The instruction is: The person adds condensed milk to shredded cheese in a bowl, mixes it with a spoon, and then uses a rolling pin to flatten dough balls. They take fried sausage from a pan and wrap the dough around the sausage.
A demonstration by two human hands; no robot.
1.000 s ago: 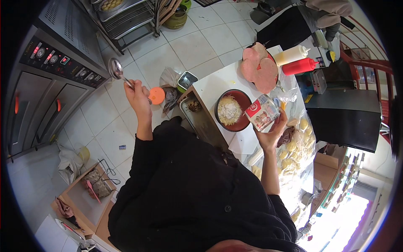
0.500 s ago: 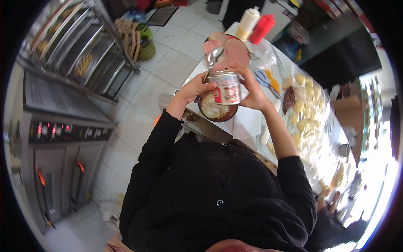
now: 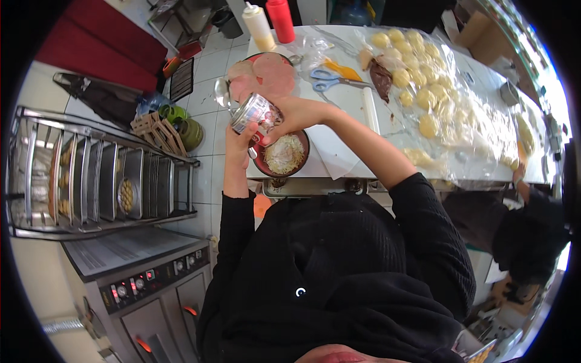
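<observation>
Both my hands hold a tin can (image 3: 259, 115) with a red and white label, tilted above the bowl's left side. My left hand (image 3: 237, 142) grips it from the left and below. A metal spoon (image 3: 222, 92) sticks up beside the can, and its handle appears to run under my left fingers. My right hand (image 3: 299, 114) wraps round the can's right side. Just below is a reddish-brown bowl (image 3: 306, 162) with shredded cheese (image 3: 283, 158) and a white creamy dollop on it. Beyond the can, round pink ham slices (image 3: 272, 74) lie on a dark plate.
Blue-handled scissors (image 3: 324, 80), a yellow tool (image 3: 344, 69) and a brown-filled bag (image 3: 381, 78) lie to the right. Plastic covers several dough balls (image 3: 428, 124). White (image 3: 259, 27) and red (image 3: 281, 21) squeeze bottles stand at the back. A tray rack (image 3: 109, 175) and oven (image 3: 151, 272) stand left; another person (image 3: 526, 236) works right.
My view has swung, so the table shows further left and more of its right side appears. The can has tipped over to the left, still between both hands.
</observation>
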